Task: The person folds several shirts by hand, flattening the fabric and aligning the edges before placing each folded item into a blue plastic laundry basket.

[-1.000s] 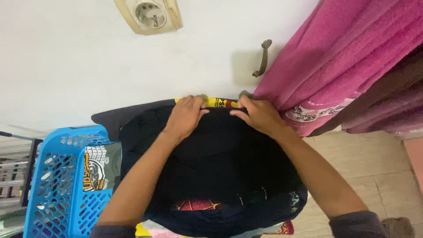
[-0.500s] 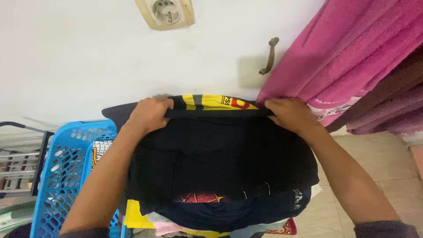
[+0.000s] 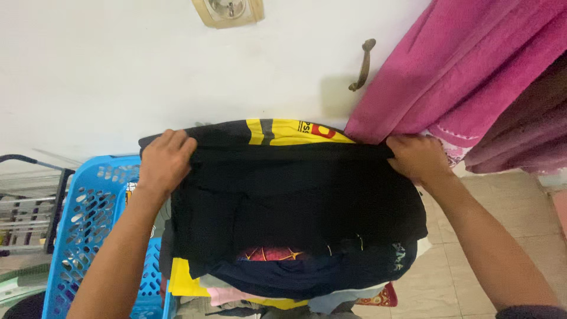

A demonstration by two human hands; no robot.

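Both hands' grip on black garment point(image 3: 295, 201), left hand point(image 3: 162, 165), right hand point(image 3: 416, 158)

Left hand point(image 3: 162, 162) and right hand point(image 3: 416, 158) slid apart along black garment point(image 3: 295, 207) edge.

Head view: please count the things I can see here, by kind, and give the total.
Hands: 2, left hand, right hand
Black garment held: 1
Blue baskets: 1
Pink curtains: 1
Wall sockets: 1
Metal handles: 1
Total: 7

Black garment point(image 3: 295, 201) — spread flat atop a clothes stack, left hand point(image 3: 164, 162) and right hand point(image 3: 418, 158) gripping its far corners. Left of the garment, a blue basket point(image 3: 88, 218); right of it, a pink towel point(image 3: 460, 65).
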